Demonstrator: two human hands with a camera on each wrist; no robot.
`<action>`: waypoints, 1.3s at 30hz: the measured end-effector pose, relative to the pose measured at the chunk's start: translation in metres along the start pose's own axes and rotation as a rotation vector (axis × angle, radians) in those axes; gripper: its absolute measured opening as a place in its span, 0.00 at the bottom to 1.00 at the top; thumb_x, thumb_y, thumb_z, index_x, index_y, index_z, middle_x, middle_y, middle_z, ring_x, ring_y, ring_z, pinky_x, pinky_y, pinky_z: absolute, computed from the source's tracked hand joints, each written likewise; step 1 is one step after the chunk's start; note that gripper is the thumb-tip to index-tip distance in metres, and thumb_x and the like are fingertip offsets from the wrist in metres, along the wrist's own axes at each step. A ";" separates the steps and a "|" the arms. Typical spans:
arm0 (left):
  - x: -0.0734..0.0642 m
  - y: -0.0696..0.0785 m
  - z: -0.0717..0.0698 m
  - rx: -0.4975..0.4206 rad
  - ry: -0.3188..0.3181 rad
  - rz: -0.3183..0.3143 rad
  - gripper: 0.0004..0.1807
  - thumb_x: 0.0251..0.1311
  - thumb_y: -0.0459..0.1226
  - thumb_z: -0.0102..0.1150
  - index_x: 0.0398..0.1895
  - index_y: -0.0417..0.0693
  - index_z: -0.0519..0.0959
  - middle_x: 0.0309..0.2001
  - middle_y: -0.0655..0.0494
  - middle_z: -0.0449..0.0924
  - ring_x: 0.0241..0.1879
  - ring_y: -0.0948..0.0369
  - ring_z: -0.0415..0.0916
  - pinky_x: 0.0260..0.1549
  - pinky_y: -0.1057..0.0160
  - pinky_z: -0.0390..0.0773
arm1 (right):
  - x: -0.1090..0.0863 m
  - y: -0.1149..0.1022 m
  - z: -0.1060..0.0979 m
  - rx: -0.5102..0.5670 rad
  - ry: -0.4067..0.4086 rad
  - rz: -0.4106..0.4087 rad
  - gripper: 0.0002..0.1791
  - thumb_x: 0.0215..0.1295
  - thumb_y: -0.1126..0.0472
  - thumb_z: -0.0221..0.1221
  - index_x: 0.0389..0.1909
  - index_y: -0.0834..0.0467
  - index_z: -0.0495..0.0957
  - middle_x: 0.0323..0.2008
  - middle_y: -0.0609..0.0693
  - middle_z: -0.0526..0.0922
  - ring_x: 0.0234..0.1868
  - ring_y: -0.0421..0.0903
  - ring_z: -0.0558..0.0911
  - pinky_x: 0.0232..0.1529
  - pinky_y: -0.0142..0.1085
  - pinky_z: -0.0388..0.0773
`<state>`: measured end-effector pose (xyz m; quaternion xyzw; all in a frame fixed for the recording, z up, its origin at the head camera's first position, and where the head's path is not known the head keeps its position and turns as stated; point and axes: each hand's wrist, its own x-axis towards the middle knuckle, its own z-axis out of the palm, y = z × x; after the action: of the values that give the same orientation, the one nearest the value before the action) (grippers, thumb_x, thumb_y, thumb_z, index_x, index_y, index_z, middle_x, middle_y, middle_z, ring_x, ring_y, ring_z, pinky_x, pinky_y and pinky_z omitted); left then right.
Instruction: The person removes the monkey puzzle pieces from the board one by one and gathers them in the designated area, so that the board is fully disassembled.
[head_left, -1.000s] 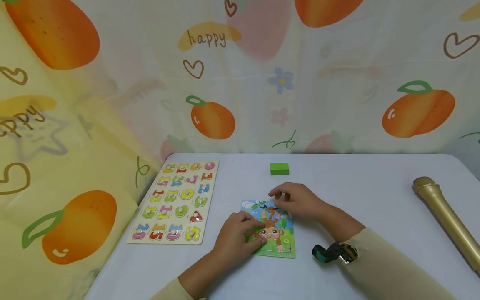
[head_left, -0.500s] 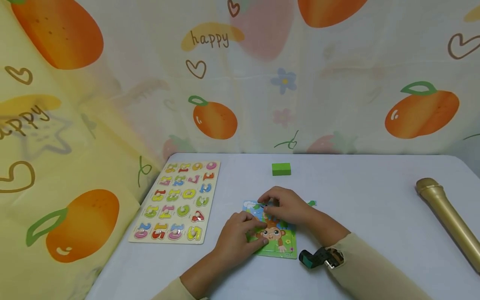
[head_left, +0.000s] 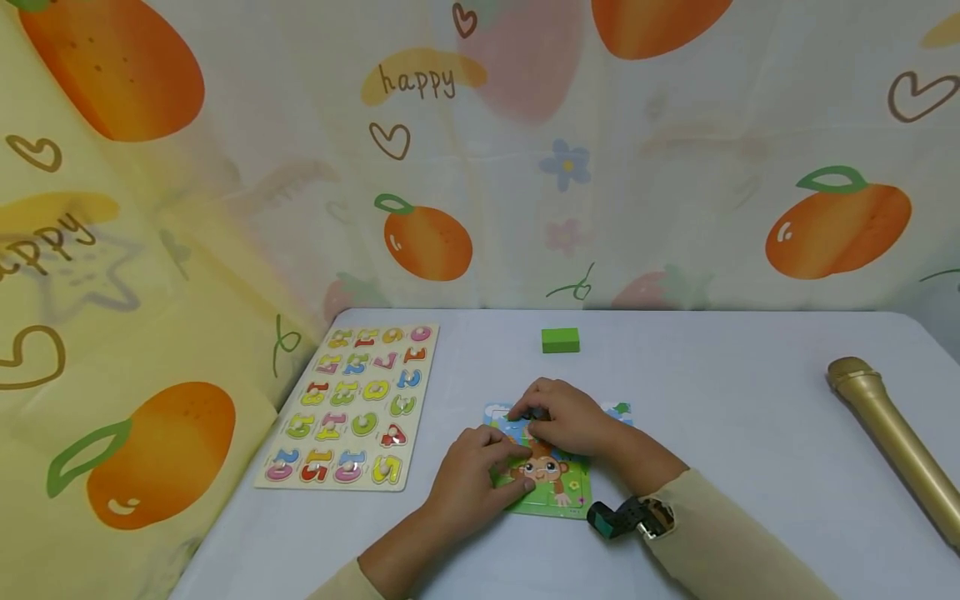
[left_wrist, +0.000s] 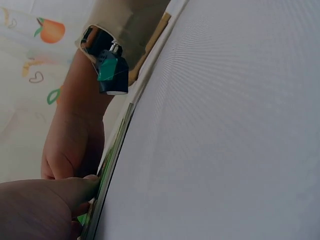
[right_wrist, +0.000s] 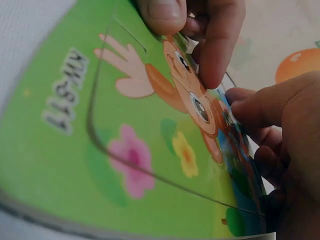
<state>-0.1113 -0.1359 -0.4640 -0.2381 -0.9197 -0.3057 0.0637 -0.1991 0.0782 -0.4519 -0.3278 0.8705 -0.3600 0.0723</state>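
Puzzle [head_left: 543, 473]: chief risks are a dragged board and a disturbed piece

Head view. The puzzle lies flat on the surface [head_left: 720, 375], nearer the person than the green block [head_left: 560, 340]. The left hand [head_left: 474, 471] rests on its left side, thumb and forefinger spread apart, gripping nothing. The right hand [head_left: 576, 417] covers the top, fingers bent; whether it pinches a piece cannot be told. A blue patch [head_left: 619, 409] shows past the puzzle's right side, partly behind that hand. If it is a loose piece, which is not established, the forearm could knock it away. The number board [head_left: 370, 446] and microphone [head_left: 888, 433] stand well apart and appear to pose no hazard.

Left wrist view. The left thumb touches the puzzle near its edge. Should this pressure ease, a push from the right hand would probably slide the puzzle across the cloth.

Right wrist view. The left thumb and forefinger lie close over the monkey's face. The right fingertips are at the far part; their contact is partly hidden. A seam [right_wrist: 90, 122] shows near the printed code. Uneven pressing could lift a piece along such a joint.
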 end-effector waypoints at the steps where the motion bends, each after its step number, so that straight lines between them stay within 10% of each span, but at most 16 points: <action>1: 0.000 0.000 0.000 0.001 0.003 0.002 0.16 0.61 0.47 0.79 0.52 0.58 0.91 0.44 0.65 0.79 0.43 0.64 0.68 0.40 0.64 0.71 | 0.000 0.000 0.000 -0.006 -0.004 0.006 0.16 0.69 0.68 0.62 0.51 0.50 0.90 0.49 0.43 0.81 0.47 0.43 0.78 0.51 0.42 0.75; 20: 0.000 -0.002 0.001 0.004 0.019 0.019 0.16 0.60 0.47 0.80 0.51 0.58 0.91 0.44 0.65 0.79 0.41 0.64 0.69 0.39 0.65 0.70 | 0.003 0.000 -0.007 0.059 -0.072 0.007 0.20 0.71 0.74 0.56 0.52 0.52 0.89 0.50 0.45 0.82 0.56 0.49 0.79 0.60 0.47 0.74; 39: 0.000 0.001 -0.001 0.004 -0.007 -0.008 0.16 0.62 0.47 0.79 0.52 0.58 0.91 0.45 0.65 0.79 0.43 0.64 0.69 0.40 0.64 0.71 | 0.005 0.003 -0.011 0.128 -0.132 0.026 0.32 0.52 0.83 0.56 0.53 0.52 0.88 0.53 0.47 0.81 0.55 0.48 0.76 0.55 0.43 0.73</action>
<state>-0.1111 -0.1362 -0.4627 -0.2356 -0.9214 -0.3033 0.0597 -0.2090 0.0829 -0.4448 -0.3340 0.8432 -0.3918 0.1549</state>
